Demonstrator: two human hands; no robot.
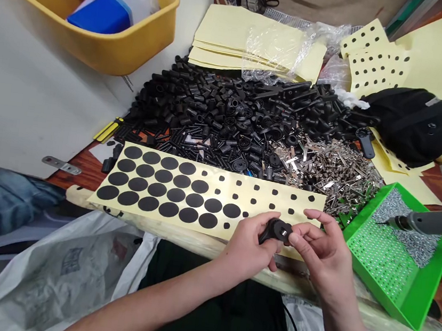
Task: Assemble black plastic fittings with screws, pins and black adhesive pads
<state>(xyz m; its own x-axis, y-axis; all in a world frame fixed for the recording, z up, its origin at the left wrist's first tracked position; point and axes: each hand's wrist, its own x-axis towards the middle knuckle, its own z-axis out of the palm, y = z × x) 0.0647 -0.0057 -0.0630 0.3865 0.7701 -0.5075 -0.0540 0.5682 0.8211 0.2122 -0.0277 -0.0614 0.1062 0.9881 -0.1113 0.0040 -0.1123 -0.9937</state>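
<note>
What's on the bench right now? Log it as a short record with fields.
left hand: grips black plastic part
right hand: fingers on same part
below hands: yellow sheet of black adhesive dots
beyond: heap of black plastic parts
right: green perforated tray
far left: yellow plastic basin

Black dots (176,195) on pale yellow sticker sheet (221,191) (bright green tray (418,297))
</note>
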